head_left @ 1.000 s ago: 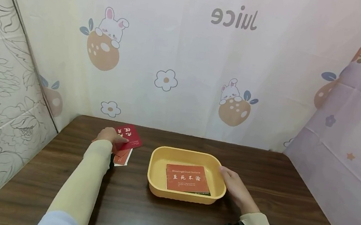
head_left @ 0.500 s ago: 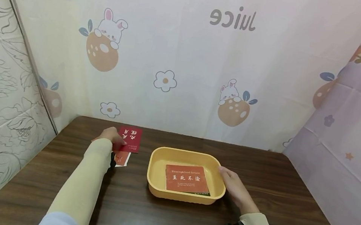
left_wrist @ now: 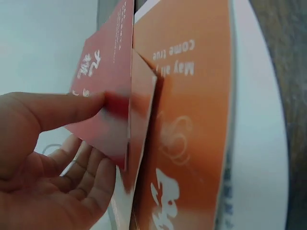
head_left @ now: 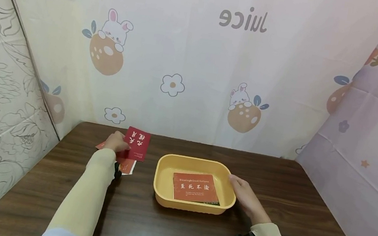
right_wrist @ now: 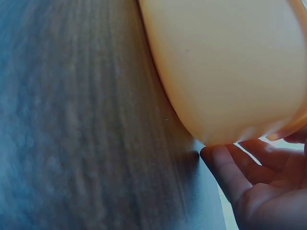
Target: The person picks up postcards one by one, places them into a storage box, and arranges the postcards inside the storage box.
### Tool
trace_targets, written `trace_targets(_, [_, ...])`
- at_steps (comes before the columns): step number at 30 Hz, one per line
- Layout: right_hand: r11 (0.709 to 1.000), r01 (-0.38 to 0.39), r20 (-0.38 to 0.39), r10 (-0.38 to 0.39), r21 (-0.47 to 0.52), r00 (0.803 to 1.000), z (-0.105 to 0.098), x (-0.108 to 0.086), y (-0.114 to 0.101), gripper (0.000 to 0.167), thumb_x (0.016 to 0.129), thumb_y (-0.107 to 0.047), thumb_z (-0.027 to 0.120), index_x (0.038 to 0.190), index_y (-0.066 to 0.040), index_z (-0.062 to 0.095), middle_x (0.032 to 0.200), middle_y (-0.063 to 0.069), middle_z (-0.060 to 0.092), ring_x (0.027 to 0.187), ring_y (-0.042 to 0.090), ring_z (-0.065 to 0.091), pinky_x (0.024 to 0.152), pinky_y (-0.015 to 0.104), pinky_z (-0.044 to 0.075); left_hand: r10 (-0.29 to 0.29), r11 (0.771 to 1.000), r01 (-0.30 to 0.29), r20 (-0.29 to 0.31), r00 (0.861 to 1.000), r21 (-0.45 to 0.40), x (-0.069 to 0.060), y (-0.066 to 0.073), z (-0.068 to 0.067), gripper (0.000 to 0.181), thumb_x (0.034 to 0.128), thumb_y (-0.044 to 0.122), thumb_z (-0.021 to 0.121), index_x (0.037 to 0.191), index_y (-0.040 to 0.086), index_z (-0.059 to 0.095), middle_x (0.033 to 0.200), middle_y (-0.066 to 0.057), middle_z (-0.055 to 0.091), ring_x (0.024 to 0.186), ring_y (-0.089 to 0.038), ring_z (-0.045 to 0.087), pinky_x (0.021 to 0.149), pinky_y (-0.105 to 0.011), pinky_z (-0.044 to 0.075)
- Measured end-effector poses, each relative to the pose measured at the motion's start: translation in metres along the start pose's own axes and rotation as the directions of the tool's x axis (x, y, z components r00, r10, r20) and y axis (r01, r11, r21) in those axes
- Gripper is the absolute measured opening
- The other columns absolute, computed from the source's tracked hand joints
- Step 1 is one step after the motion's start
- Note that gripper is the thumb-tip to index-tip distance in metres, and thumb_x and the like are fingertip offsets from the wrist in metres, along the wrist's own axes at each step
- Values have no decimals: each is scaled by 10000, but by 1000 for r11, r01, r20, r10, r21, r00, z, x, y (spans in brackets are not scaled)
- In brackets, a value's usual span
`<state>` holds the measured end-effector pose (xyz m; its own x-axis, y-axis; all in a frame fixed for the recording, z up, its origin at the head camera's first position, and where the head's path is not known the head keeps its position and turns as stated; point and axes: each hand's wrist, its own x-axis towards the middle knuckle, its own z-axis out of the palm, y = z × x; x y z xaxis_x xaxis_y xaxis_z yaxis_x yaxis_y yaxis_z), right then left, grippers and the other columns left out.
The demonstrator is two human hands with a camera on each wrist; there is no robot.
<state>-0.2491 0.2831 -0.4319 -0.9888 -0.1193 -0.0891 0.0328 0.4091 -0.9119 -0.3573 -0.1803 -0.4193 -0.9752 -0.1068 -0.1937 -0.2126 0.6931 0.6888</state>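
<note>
My left hand (head_left: 117, 142) pinches a dark red card (head_left: 138, 143) with white characters. Its thumb lies across the printed face in the left wrist view. Under that card are orange-red cards (left_wrist: 192, 105), partly hidden by the hand and the held card. My right hand (head_left: 247, 195) holds the right side of a yellow plastic tray (head_left: 193, 206), thumb at the rim and fingers against the outer wall (right_wrist: 230, 72). Inside the tray lies an orange-red card (head_left: 195, 193) with white characters, over a dark green-edged one of which only a strip shows.
A dark brown wooden table (head_left: 145, 232) carries everything. Printed curtains (head_left: 197, 55) stand along its back, with more fabric at the left and right sides. Bare wood lies between the card pile and the tray.
The red card in my left hand has turned and tilted upward, its top rising slightly off the pile. My right hand and the tray stay in place.
</note>
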Motion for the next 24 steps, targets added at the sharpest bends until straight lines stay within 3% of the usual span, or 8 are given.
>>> trace_targets(4, [1000,-5,-8,5,-5,1000,0,0,1,663,1096,-410,358,1476,134,347,1455,318,441,1292,389,507,1032,498,437,38,999,-38,-44,998,8,1,3,3,383,919,45,589,1247,-144,528,1152,-303,538,1055,-399,542,893,-513,512])
trace_targets(10, [1000,-2,-9,2,-5,1000,0,1,0,659,1096,-409,363,1470,133,359,1434,311,471,1261,364,538,1008,469,467,65,997,-67,-47,997,-32,3,6,7,325,952,26,526,1233,-130,579,1079,-279,603,953,-363,605,814,-480,548])
trace_targets(15, [1000,8,-4,-8,7,1000,0,0,-1,649,1097,-401,363,1466,133,367,1411,306,496,1222,341,569,981,439,492,59,989,-61,-24,998,-134,1,10,6,412,991,62,477,1369,-96,436,1211,-284,544,1025,-382,600,848,-507,548])
trace_targets(19, [1000,14,6,-14,2,1000,0,1,0,646,1100,-392,355,1470,138,354,1417,313,485,1227,343,564,987,440,487,86,974,-89,-25,996,-207,0,13,3,458,1002,79,423,1430,-72,362,1314,-285,489,1126,-399,556,918,-521,513])
trace_targets(24, [1000,3,-4,-3,14,1000,0,1,1,636,1097,-395,368,1470,121,372,1407,304,501,1201,336,583,971,435,500,172,972,-181,-71,983,-150,-1,20,-2,432,1012,92,400,1404,-90,406,1305,-284,518,1117,-389,577,902,-482,526])
